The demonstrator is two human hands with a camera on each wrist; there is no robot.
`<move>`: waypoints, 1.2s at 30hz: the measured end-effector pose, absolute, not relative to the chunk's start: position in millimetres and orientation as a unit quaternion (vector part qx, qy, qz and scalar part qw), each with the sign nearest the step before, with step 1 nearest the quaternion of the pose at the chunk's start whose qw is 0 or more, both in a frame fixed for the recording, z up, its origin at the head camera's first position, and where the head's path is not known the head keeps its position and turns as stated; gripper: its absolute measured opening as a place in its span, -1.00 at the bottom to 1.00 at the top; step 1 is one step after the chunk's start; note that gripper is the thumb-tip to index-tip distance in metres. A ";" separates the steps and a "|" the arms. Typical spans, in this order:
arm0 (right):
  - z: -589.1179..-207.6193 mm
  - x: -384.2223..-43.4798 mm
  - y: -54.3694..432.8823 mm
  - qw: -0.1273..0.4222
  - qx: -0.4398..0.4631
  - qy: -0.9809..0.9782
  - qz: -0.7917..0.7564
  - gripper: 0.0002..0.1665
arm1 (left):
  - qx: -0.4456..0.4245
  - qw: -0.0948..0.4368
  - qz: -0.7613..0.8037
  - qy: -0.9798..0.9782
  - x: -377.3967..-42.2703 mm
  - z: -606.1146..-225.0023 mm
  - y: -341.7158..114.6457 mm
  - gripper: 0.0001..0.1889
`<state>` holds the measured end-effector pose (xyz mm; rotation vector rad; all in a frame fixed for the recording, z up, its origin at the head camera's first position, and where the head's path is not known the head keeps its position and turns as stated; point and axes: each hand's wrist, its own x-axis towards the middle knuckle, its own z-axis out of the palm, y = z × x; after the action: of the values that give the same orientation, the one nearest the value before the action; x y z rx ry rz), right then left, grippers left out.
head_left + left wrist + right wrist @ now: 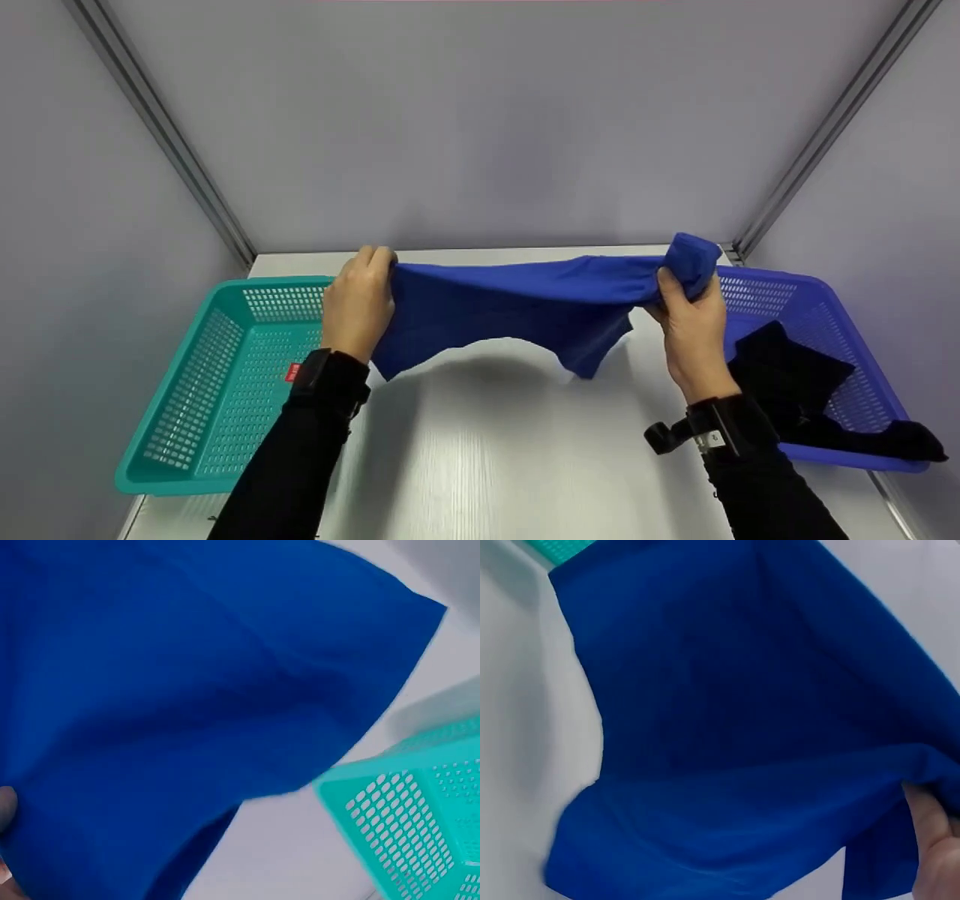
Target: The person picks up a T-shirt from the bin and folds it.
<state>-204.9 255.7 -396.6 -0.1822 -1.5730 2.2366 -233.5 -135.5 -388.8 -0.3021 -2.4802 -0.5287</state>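
Note:
A blue cloth [517, 300] is stretched between my two hands above the white table, its lower edge curving up in the middle. My left hand [358, 300] grips its left end, fingers bent over the top edge. With thumb and fingers, my right hand [691, 330] pinches the right end, where a bunched part sticks up above the thumb. In the left wrist view the cloth [187, 690] fills most of the picture, with a fingertip at the left edge. The right wrist view shows right-hand fingers [934, 832] holding a fold of it.
On the left stands a teal basket [184, 390] with a small red label [292, 372] inside. A blue-purple basket [862, 337] on the right holds black fabric [791, 375], part of it over the near rim. Grey walls [525, 127] enclose the white table [480, 465].

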 end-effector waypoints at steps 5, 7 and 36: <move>-430.6 -195.9 276.7 0.184 -0.096 -0.593 0.778 -0.66 | -0.229 0.221 -0.147 -0.937 -225.5 -415.0 -130.2 -0.77; -448.8 -189.3 286.3 0.170 -0.119 -0.617 0.759 -0.63 | -0.275 0.163 -0.130 -0.938 -219.3 -428.5 -129.0 -0.71; -551.4 -144.1 311.3 0.029 0.020 -0.974 0.226 0.15 | -0.199 -0.121 -0.083 -0.969 -168.4 -537.3 -119.2 -0.35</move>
<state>-144.1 311.3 -551.4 0.0603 -3.0023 0.6964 -168.4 -119.2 -537.3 -0.6779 -3.3034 -0.2824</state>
